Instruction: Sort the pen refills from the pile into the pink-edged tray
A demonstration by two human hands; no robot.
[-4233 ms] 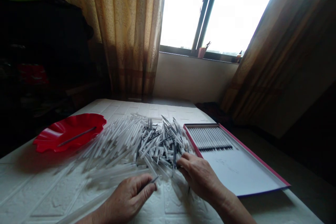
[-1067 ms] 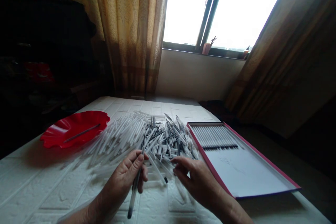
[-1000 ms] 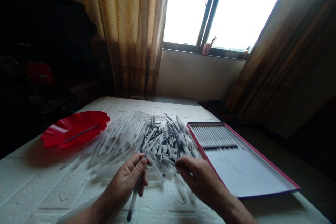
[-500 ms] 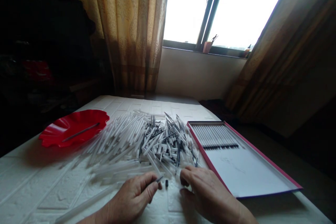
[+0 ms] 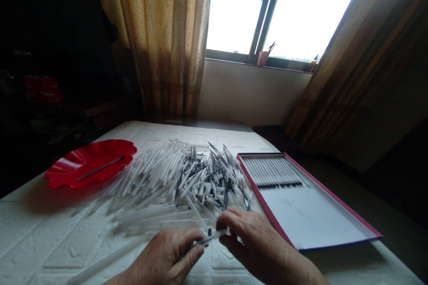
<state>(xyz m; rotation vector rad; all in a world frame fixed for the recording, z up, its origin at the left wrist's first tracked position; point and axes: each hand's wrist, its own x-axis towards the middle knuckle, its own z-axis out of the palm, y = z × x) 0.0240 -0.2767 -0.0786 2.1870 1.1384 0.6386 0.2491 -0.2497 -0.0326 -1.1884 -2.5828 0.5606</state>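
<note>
My left hand (image 5: 174, 251) pinches a thin dark pen refill (image 5: 199, 242), its tip pointing right. In the fingers of my right hand (image 5: 245, 236) is a small translucent white plastic piece (image 5: 219, 234), which meets the refill's tip; whether it fits over the tip I cannot tell. A small black plug (image 5: 210, 232) shows just behind the refill. Beyond my hands lies a heap of clear plastic tubes (image 5: 155, 167), with dark refills and short white parts (image 5: 216, 173) mixed in at its right side.
At the right, a shallow red-edged box (image 5: 331, 227) holds a row of white pens (image 5: 272, 169) with black ends. A red wavy-rimmed dish (image 5: 63, 178) with one dark rod (image 5: 100, 168) stands at the left. A long clear tube (image 5: 107, 260) lies beside my left forearm.
My right hand has moved left, bringing the translucent piece against the tip of the refill. My left hand stays near its place, still pinching the refill.
</note>
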